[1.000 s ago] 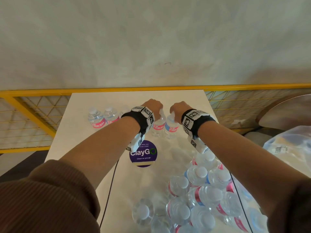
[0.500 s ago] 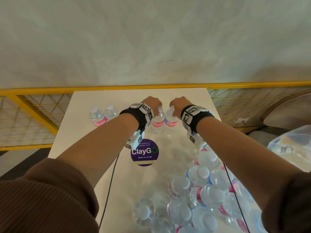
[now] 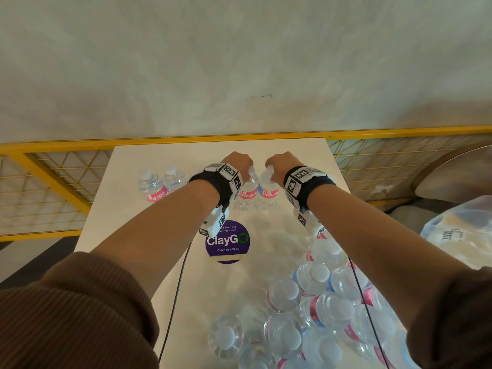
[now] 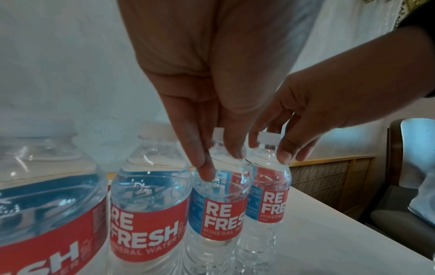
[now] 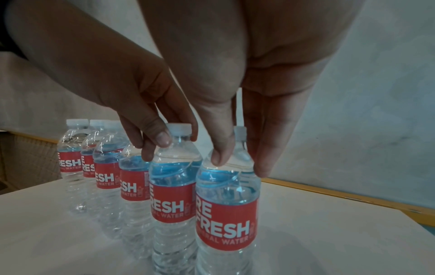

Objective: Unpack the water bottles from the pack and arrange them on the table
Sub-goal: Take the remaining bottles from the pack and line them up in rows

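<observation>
Two clear "Refresh" water bottles with red labels stand side by side at the far end of the white table (image 3: pixel 127 209). My left hand (image 3: pixel 239 163) (image 4: pixel 222 163) pinches the left bottle (image 3: pixel 247 193) (image 4: pixel 219 202) at its neck. Beside it, my right hand (image 3: pixel 281 165) (image 5: pixel 240 165) pinches the right bottle (image 3: pixel 267 191) (image 5: pixel 226 214) the same way. More bottles (image 3: pixel 150 186) (image 5: pixel 73 163) continue the row to the left. The opened pack (image 3: pixel 306 310) with several bottles in clear wrap lies near me on the right.
A purple ClayGo sticker (image 3: pixel 227 242) marks the table's middle. A yellow mesh railing (image 3: pixel 53 182) runs behind the table against a grey wall. A thin black cable (image 3: pixel 175 302) crosses the near table. A crumpled plastic bag (image 3: pixel 463 230) and a chair (image 3: pixel 458 177) sit at the right.
Both hands have carried their bottles a little farther from me, and the bottles now stand in the row at the far end of the table.
</observation>
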A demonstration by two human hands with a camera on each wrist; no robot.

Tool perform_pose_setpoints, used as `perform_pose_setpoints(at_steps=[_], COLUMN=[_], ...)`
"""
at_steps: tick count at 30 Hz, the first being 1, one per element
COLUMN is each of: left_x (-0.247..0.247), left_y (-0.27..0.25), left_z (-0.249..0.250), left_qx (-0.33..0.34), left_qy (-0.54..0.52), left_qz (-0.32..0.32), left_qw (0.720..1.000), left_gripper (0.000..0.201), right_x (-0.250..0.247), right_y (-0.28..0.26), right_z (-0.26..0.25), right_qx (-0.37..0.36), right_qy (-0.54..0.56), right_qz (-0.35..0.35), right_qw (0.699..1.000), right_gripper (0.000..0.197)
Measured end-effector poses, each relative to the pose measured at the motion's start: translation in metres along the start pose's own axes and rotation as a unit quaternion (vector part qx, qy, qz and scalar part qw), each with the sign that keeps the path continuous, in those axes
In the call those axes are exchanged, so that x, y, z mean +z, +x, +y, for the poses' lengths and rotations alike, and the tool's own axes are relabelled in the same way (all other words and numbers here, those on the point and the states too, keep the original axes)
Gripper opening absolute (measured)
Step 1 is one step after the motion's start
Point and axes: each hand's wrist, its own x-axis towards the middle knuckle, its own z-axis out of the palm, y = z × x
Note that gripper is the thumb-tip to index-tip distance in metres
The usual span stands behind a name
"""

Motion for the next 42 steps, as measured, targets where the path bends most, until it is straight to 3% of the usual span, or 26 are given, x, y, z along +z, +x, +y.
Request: perform_pose_setpoints(at_steps=[25,27,31,34,39,42], left_x=[-0.002,-0.004,-0.016,-0.021,-0.003,0.005], left_y=[0.002,-0.005,-0.043,-0.089,-0.17,-0.201], left_z=[0.0,0.001,0.007,0.016,0.026,0.028], left_qx=[-0.004,-0.012,0.0,0.073,0.193,0.233], left_qy=[0.017,-0.001,-0.102,-0.131,-0.084,-0.061], left_qz=[0.004,-0.006,0.005,0.032,-0.116,-0.181], left_qw=[1.0,1.0,0.995,0.988,0.971,0.954], left_gripper=[0.026,0.031,0.076,0.069,0.035,0.03], right_x=[-0.006,-0.009,-0.027,-0.042,-0.033,-0.016], right_y=[-0.005,-0.01,-0.043,-0.087,-0.167,-0.197], right_z=[0.0,-0.001,-0.001,0.0,-0.015,-0.026], right_qx=[0.008,0.013,0.012,-0.035,-0.12,-0.146], right_qy=[0.002,0.013,0.061,0.04,-0.015,-0.031], right_qz=[-0.006,-0.021,-0.041,-0.053,-0.183,-0.231], right_qw=[1.0,1.0,0.997,0.997,0.976,0.962], right_gripper=[0.037,0.043,0.066,0.062,0.046,0.042])
